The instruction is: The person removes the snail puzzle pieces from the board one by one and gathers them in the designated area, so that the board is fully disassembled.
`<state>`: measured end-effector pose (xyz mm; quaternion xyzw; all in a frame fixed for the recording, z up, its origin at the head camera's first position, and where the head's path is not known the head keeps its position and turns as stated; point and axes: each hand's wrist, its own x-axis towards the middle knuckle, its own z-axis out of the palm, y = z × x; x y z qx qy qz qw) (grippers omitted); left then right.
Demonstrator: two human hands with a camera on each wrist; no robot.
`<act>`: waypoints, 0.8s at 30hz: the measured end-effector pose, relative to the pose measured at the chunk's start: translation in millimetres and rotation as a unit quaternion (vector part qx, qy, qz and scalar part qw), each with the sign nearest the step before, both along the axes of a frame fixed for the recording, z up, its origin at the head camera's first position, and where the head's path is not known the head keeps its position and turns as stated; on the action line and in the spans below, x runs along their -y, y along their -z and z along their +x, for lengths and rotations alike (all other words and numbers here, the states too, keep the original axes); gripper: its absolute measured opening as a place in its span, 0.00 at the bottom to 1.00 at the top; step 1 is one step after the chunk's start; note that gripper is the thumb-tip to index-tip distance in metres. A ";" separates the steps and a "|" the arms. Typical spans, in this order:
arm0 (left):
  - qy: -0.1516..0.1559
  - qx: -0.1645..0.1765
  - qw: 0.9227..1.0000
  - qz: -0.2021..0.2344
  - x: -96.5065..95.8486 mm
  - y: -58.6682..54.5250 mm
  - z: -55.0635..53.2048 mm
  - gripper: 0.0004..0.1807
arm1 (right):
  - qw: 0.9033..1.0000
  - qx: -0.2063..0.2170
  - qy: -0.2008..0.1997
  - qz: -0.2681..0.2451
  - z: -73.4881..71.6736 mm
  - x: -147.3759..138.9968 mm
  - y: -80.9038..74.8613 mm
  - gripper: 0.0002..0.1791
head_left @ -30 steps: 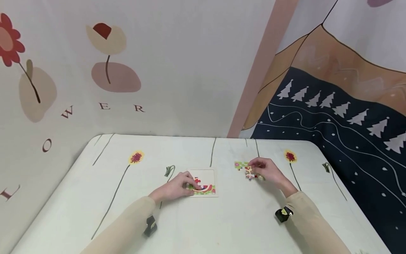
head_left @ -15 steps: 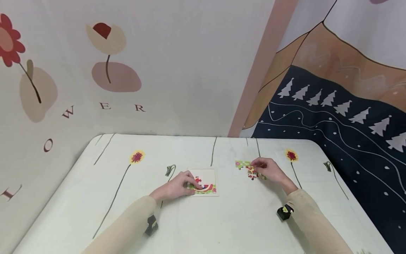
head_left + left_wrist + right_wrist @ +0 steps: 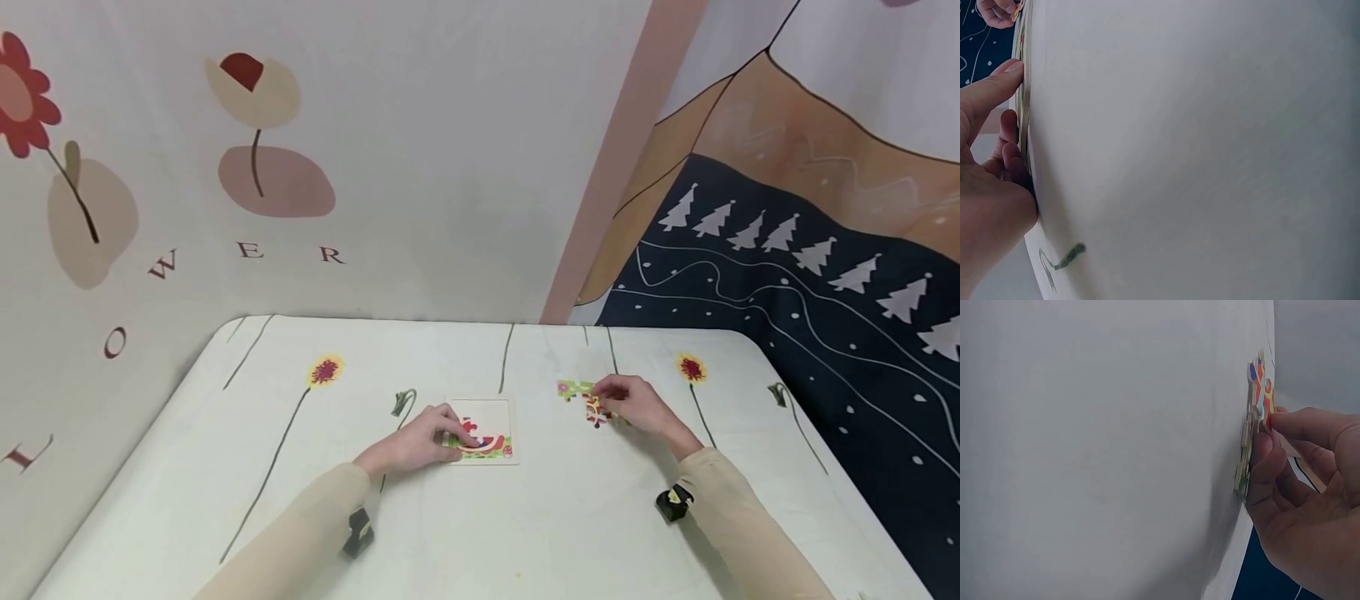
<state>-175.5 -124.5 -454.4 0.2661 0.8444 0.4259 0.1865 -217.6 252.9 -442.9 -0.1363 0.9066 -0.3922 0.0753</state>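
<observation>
My left hand rests on a square jigsaw board, its fingertips touching the pieces laid along the near side. Those fitted pieces show red, green and white; a red piece sits above them. In the left wrist view, thumb and fingers lie along the board's edge. Right of the board, my right hand pinches a red and yellow jigsaw piece between thumb and fingers, tilted up. Beside and under it are other loose pieces, including a green one; my fingers partly hide them.
The white tabletop has printed flowers, such as a yellow and red one. Behind it rises a printed cloth wall. A dark blue printed cloth runs along the right side.
My right hand has shifted very slightly right, and the pinched jigsaw piece has changed its tilt. My left hand has stayed in place on the board.
</observation>
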 end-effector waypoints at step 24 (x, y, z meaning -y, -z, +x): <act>-0.002 -0.002 1.000 0.002 -0.3 -1.4 0.6 0.10 | 0.999 0.005 -0.021 0.024 -1.8 2.2 1.0 0.07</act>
